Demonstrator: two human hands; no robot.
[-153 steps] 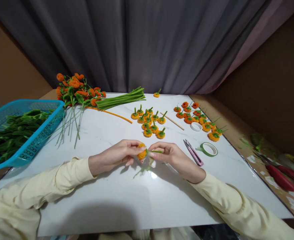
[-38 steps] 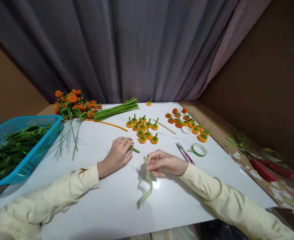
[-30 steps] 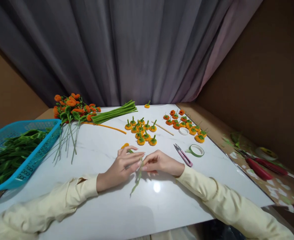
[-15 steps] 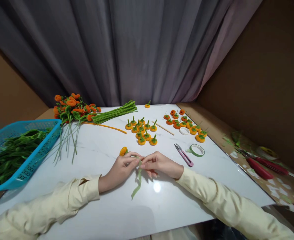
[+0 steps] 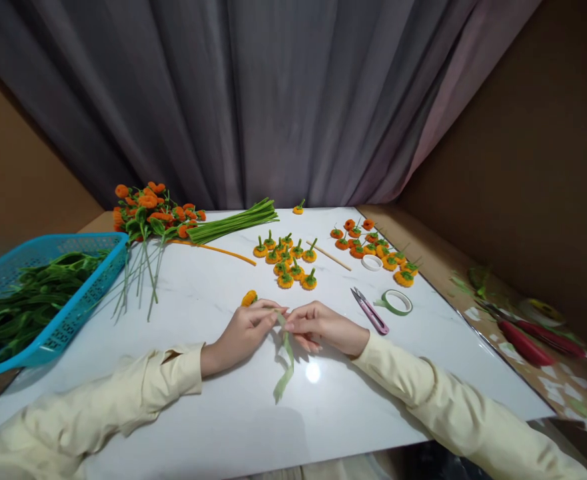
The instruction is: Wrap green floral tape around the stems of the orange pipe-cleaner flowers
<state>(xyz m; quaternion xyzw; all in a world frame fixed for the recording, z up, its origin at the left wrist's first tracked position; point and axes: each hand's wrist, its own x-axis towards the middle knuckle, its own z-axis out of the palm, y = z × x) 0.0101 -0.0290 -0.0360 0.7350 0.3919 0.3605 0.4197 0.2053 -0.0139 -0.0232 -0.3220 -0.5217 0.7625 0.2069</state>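
Note:
Over the front middle of the white table, my left hand (image 5: 243,333) pinches the stem of a yellow-orange fuzzy flower (image 5: 248,298), whose head sticks out past the fingers. Most of that stem is hidden. Touching the left fingertips, my right hand (image 5: 326,328) pinches a strip of pale green floral tape (image 5: 286,373) at the stem, with the loose end dangling below. Just right of my right hand lie pink thread snips (image 5: 370,311) and a roll of green floral tape (image 5: 397,302).
Several yellow flower heads (image 5: 286,280) stand mid-table, with a thin wooden stick (image 5: 329,255) alongside. Orange and yellow heads (image 5: 357,250) and a white ring (image 5: 372,263) lie right. Green stems (image 5: 233,222), orange flowers (image 5: 148,201) and a blue basket (image 5: 116,267) of leaves are left. Red-handled pliers (image 5: 526,343) lie far right.
The dangling tape end has swung to the right. Both hands stay together at the stem, the fingers shifted only slightly. The whole view has moved a little.

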